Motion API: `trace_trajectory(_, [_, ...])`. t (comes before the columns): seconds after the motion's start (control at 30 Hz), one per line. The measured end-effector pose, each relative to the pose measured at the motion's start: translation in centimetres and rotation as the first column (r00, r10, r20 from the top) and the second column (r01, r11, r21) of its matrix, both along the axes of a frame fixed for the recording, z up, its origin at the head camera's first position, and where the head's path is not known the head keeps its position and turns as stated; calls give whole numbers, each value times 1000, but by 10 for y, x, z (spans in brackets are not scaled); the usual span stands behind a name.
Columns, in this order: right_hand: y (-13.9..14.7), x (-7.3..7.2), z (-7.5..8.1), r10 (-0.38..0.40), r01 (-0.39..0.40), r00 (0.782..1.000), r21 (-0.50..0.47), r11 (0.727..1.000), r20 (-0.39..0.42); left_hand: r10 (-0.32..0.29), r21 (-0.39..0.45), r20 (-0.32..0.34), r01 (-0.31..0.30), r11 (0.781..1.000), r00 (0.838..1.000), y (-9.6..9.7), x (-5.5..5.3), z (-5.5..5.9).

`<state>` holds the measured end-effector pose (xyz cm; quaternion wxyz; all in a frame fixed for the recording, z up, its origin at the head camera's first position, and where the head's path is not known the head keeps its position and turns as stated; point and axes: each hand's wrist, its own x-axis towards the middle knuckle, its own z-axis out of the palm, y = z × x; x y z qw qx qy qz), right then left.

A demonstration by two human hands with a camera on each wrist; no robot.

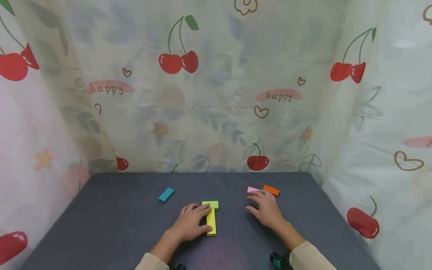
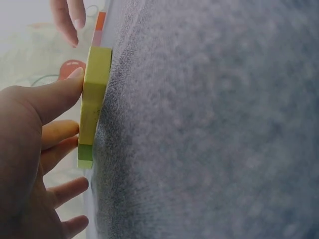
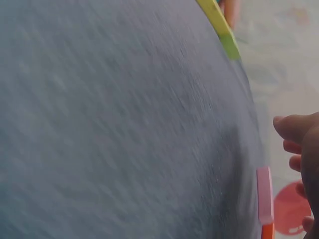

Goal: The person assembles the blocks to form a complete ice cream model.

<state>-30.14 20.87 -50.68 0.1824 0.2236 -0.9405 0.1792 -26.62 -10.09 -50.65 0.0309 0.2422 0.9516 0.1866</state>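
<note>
My left hand (image 1: 192, 221) rests on a yellow block (image 1: 211, 221), its thumb near the front end and its fingertips near the back. A light green block (image 1: 213, 204) lies crosswise against the yellow block's far end, making a T shape. In the left wrist view the thumb and fingers touch the upper face of the yellow block (image 2: 94, 94). My right hand (image 1: 266, 210) hovers by a pink block (image 1: 252, 189), partly covering it. In the right wrist view a gap shows between the fingers and the pink block (image 3: 264, 196). An orange block (image 1: 271, 190) lies beside the pink one.
A blue block (image 1: 166, 195) lies apart at the back left of the dark grey table (image 1: 111, 228). Patterned curtains (image 1: 216, 93) with cherries hang behind the table and along both sides.
</note>
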Motion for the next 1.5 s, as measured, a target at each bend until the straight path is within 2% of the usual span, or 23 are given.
trace_trajectory(0.23, [15, -20, -5, -110, 110, 994, 52, 993, -17, 2, 9, 17, -2, 1000, 1000, 1, 2, 3])
trace_trajectory(0.47, [22, -26, -8, -182, 181, 983, 92, 979, 9, 3, 5, 28, -4, 1000, 1000, 2, 2, 4])
trace_trajectory(0.83, [15, -31, -9, -170, 167, 985, 78, 983, 34, 16, 0, 32, -16, 1000, 999, 3, 2, 4])
trace_trajectory(1.5, [-30, -42, -10, -121, 116, 985, 44, 992, 122, 25, 13, 27, -25, 1000, 999, 4, 2, 3])
